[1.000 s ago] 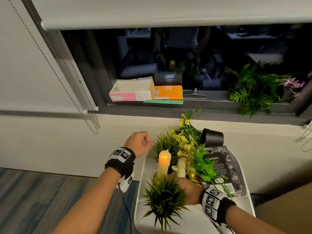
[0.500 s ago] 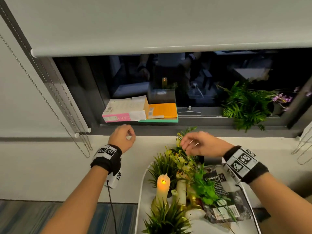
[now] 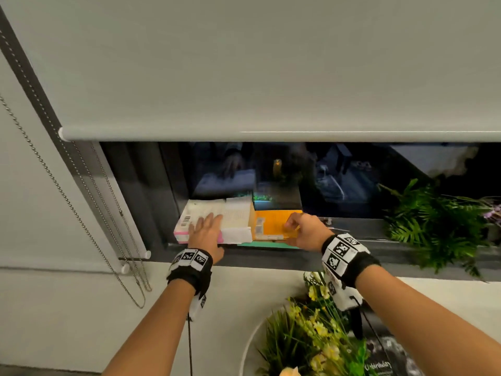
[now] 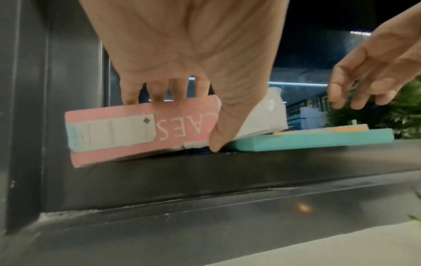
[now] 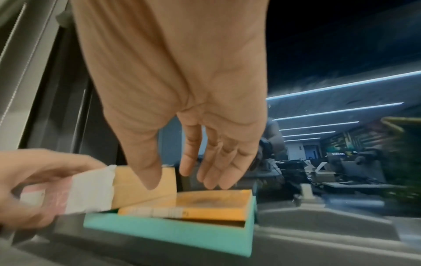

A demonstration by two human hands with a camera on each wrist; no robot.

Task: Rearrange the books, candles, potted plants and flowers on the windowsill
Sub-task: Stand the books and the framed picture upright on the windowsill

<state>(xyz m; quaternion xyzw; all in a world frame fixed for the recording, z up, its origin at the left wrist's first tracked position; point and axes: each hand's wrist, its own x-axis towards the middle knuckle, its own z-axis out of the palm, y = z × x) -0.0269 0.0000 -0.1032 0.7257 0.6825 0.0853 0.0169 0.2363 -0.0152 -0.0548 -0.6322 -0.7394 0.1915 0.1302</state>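
Note:
Three books lie at the left end of the dark windowsill (image 3: 379,240). My left hand (image 3: 206,226) grips the thick pink-and-white book (image 3: 235,215). In the left wrist view its fingers (image 4: 159,97) lie over the top and the thumb hooks under the lower edge, and the pink book (image 4: 114,133) is tilted. An orange book (image 3: 273,223) lies on a teal book (image 3: 265,244). My right hand (image 3: 295,229) hovers over the orange book (image 5: 205,203), fingers loose, holding nothing.
A green fern (image 3: 433,223) and purple flowers (image 3: 494,215) stand at the sill's right end. A roller blind (image 3: 244,77) hangs low above, with bead chains (image 3: 81,213) at the left. Below me a white cart holds yellow flowers (image 3: 317,329) and a dark book (image 3: 385,359).
Both hands rose from the cart to the windowsill. The left hand took hold of the pink book; the right hand left the plants and came over the orange book.

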